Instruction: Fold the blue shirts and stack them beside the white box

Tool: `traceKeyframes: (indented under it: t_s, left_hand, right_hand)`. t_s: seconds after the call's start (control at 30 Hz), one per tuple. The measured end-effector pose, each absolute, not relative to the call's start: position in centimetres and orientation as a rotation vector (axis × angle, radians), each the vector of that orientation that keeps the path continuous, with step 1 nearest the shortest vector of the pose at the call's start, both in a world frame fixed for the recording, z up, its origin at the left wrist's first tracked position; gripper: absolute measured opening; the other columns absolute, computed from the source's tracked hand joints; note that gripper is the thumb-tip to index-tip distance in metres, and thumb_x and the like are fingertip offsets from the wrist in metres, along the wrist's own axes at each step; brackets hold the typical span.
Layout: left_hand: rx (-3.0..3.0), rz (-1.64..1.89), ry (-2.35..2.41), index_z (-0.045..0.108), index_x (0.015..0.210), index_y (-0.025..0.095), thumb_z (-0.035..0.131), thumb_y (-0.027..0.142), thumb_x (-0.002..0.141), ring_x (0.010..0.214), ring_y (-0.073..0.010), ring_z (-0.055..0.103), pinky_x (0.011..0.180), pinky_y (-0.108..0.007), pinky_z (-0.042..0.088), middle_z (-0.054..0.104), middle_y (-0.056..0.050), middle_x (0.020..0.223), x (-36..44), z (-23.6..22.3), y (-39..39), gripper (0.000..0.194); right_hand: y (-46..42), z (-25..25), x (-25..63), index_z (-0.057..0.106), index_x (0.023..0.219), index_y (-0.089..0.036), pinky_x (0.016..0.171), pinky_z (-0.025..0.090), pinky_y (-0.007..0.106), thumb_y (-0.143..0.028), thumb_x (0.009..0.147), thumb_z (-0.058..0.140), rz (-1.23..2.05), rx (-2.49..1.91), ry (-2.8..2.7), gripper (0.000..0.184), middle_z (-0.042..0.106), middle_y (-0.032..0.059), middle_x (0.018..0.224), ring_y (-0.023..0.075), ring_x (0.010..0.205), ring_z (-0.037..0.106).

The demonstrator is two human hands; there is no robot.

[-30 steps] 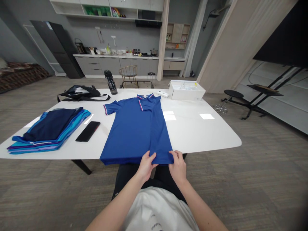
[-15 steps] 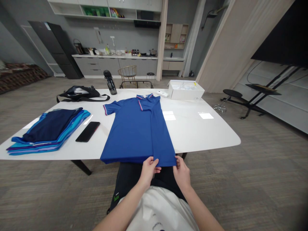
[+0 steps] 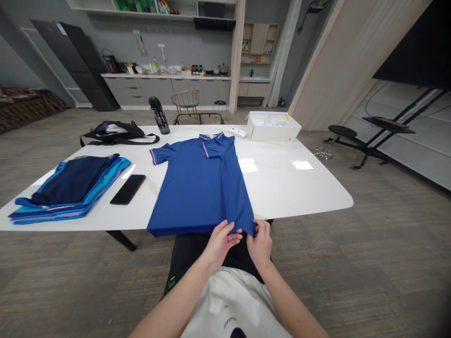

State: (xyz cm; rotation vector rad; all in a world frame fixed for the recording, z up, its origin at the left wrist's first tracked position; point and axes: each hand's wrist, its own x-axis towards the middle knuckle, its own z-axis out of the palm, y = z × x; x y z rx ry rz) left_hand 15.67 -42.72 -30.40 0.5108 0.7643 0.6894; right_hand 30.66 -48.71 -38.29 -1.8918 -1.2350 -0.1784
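Blue polo shirt (image 3: 192, 183) lies on the white table (image 3: 292, 192) directly before me, collar pointing away, hem overhanging the near edge. Its right side is folded inward in a long strip, with that striped-cuff sleeve lying across the chest; the left sleeve extends outward. My left hand (image 3: 220, 241) grips the hem at the inner edge of the strip, thumb above, fingers partly spread. My right hand (image 3: 260, 241) pinches the hem's right corner, fingers curled. Cloth between the hands sags slightly. Left of the shirt: black phone (image 3: 128, 189), flat, then a stack of folded garments (image 3: 72, 183), navy on top. Beyond: black bag (image 3: 118, 133), upright dark bottle (image 3: 159, 116). Far right: white box (image 3: 271, 134).
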Motion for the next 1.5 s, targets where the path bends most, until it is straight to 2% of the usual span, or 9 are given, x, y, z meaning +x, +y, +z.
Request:
traceKeyframes:
  t_s: [0.27, 0.43, 0.7, 0.9, 1.07, 1.2, 1.3, 1.4, 1.5]
  left_hand:
    - [0.862, 0.681, 0.866, 0.058, 0.090, 0.017, 0.075, 0.051, 0.077, 0.067, -0.0165, 0.072, 0.063, -0.024, 0.051, 0.075, -0.008, 0.083, 15.4, -32.1, -42.5, 0.040]
    - [1.017, 0.744, 0.974, 0.057, 0.086, 0.018, 0.073, 0.052, 0.077, 0.057, -0.0145, 0.067, 0.053, -0.021, 0.043, 0.071, -0.004, 0.070, 15.1, -34.8, -42.5, 0.039]
    - [1.155, 0.616, 1.080, 0.054, 0.071, 0.019, 0.068, 0.051, 0.079, 0.051, -0.0133, 0.061, 0.049, -0.022, 0.037, 0.071, -0.005, 0.070, 14.4, -38.3, -42.0, 0.036]
    - [1.684, 0.370, 1.213, 0.061, 0.057, 0.023, 0.062, 0.046, 0.086, 0.052, -0.0190, 0.058, 0.061, -0.028, 0.040, 0.060, -0.002, 0.050, 11.5, -34.7, -41.6, 0.037]
    - [1.896, 0.612, 0.995, 0.072, 0.087, 0.028, 0.057, 0.037, 0.091, 0.082, -0.0229, 0.066, 0.077, -0.030, 0.045, 0.071, -0.005, 0.087, 11.6, -28.5, -37.8, 0.018]
    - [1.941, 0.773, 0.852, 0.072, 0.106, 0.029, 0.059, 0.033, 0.090, 0.109, -0.0244, 0.063, 0.100, -0.032, 0.045, 0.068, -0.006, 0.117, 13.6, -26.8, -30.8, 0.021]
    - [1.960, 0.874, 0.835, 0.069, 0.119, 0.027, 0.062, 0.031, 0.088, 0.130, -0.0269, 0.054, 0.115, -0.037, 0.036, 0.060, -0.008, 0.138, 15.6, -27.6, -24.5, 0.032]
    - [2.056, 0.871, 0.860, 0.062, 0.132, 0.021, 0.057, 0.029, 0.091, 0.143, -0.0275, 0.042, 0.121, -0.041, 0.027, 0.049, -0.012, 0.151, 17.5, -28.9, -18.7, 0.042]
    - [2.225, 0.763, 0.996, 0.052, 0.142, 0.018, 0.050, 0.030, 0.096, 0.149, -0.0276, 0.033, 0.123, -0.045, 0.021, 0.039, -0.014, 0.159, 19.6, -30.0, -13.6, 0.048]
  right_hand:
    - [-49.5, -39.1, 31.6, 0.058, 0.115, -0.021, 0.090, 0.055, 0.041, -0.002, 0.077, 0.042, -0.125, -1.817, -1.321, 0.045, 0.056, 0.0117, 0.120, 0.0244, 0.109, 0.061]
    - [-49.9, -40.0, 31.8, 0.058, 0.116, -0.020, 0.097, 0.052, 0.043, -0.002, 0.082, 0.037, -0.119, -1.747, -1.342, 0.043, 0.056, 0.0124, 0.122, 0.0236, 0.113, 0.060]
    - [-50.9, -40.9, 32.1, 0.065, 0.114, -0.021, 0.094, 0.055, 0.045, -0.014, 0.094, 0.040, -0.112, -1.796, -1.343, 0.033, 0.054, 0.0132, 0.128, 0.0244, 0.113, 0.061]
    - [-52.6, -40.0, 33.1, 0.066, 0.110, -0.023, 0.086, 0.058, 0.045, -0.036, 0.092, 0.063, -0.106, -1.772, -1.449, 0.023, 0.057, 0.0122, 0.111, 0.0266, 0.101, 0.063]
    - [-48.3, -35.5, 34.4, 0.064, 0.098, -0.023, 0.084, 0.056, 0.041, -0.034, 0.098, 0.054, -0.013, -1.738, -1.456, 0.015, 0.062, 0.0095, 0.096, 0.0246, 0.093, 0.064]
    - [-39.1, -30.6, 34.8, 0.066, 0.096, -0.023, 0.083, 0.056, 0.035, -0.032, 0.100, 0.049, 0.192, -1.648, -1.652, 0.020, 0.067, 0.0069, 0.094, 0.0216, 0.090, 0.066]
    - [-30.0, -28.8, 35.5, 0.066, 0.114, -0.024, 0.098, 0.053, 0.038, -0.032, 0.100, 0.046, 0.163, -1.582, -1.792, 0.026, 0.069, 0.0072, 0.114, 0.0215, 0.109, 0.065]
    - [-21.1, -29.3, 37.1, 0.060, 0.132, -0.018, 0.113, 0.043, 0.043, -0.032, 0.101, 0.040, 0.115, -1.626, -1.895, 0.039, 0.057, 0.0131, 0.142, 0.0240, 0.135, 0.051]
    - [-14.9, -31.2, 38.5, 0.055, 0.139, -0.011, 0.117, 0.037, 0.049, -0.035, 0.102, 0.034, 0.103, -1.765, -1.958, 0.049, 0.048, 0.0187, 0.151, 0.0273, 0.143, 0.042]
